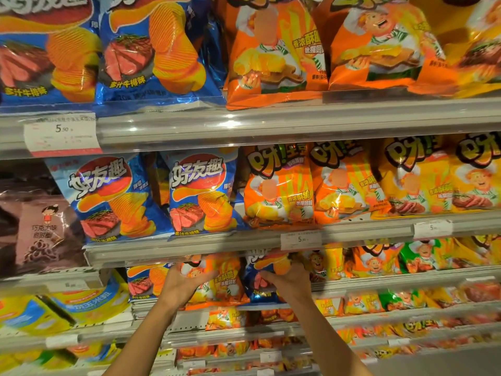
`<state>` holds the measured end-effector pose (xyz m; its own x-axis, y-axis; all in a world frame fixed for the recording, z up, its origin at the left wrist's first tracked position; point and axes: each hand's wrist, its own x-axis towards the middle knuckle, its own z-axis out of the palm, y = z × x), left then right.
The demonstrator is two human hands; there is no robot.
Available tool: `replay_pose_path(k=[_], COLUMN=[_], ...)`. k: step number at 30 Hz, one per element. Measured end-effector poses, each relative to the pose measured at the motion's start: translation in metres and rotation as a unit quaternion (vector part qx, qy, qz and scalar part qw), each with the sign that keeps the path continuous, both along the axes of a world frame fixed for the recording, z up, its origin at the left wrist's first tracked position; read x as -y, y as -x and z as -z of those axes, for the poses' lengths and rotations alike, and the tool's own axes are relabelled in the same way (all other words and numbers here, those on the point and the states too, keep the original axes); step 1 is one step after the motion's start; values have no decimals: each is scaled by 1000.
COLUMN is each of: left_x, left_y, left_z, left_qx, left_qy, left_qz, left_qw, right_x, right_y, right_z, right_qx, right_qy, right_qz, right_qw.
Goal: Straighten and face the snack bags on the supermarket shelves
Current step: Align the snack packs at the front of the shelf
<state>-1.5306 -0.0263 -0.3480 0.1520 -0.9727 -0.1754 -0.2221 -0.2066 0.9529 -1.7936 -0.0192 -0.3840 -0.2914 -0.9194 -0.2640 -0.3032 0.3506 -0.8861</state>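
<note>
On the third shelf down, my left hand (184, 280) holds an orange snack bag (226, 283) with a cartoon chef, fingers curled over its upper left side. Right beside it, my right hand (290, 280) grips a blue ridged-chip bag (260, 290), fingers wrapped round its right edge. The two bags stand side by side and touch. Their tops are hidden behind the shelf rail (189, 251) above.
Blue chip bags (200, 194) and orange chef bags (279, 185) fill the shelves above. A brown chocolate snack bag (38, 229) sits at left. Price tags (301, 239) hang on the rails. Yellow boxes (54, 310) lie at lower left, small bags on lower shelves.
</note>
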Motion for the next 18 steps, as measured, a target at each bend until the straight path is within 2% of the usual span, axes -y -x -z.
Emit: replay_pose_path(k=[4, 8, 11, 15, 18], left_x=[4, 3, 12, 17, 10], left_y=[13, 46, 77, 104, 123], left_z=[14, 12, 14, 20, 22], left_qx=[-18, -5, -54, -70, -91], left_qy=[-32, 20, 3, -31, 35], left_qz=[-32, -52, -33, -6, 18], left_qw=[999, 998, 998, 997, 995], right_x=[-28, -59, -79, -99, -107], right_y=[27, 63, 84, 103, 116], right_z=[8, 15, 14, 17, 21], right_qx=[56, 68, 22, 37, 4], right_qy=[24, 27, 11, 20, 21], right_qz=[19, 59, 81, 103, 135], right_qw=[998, 996, 996, 994, 991])
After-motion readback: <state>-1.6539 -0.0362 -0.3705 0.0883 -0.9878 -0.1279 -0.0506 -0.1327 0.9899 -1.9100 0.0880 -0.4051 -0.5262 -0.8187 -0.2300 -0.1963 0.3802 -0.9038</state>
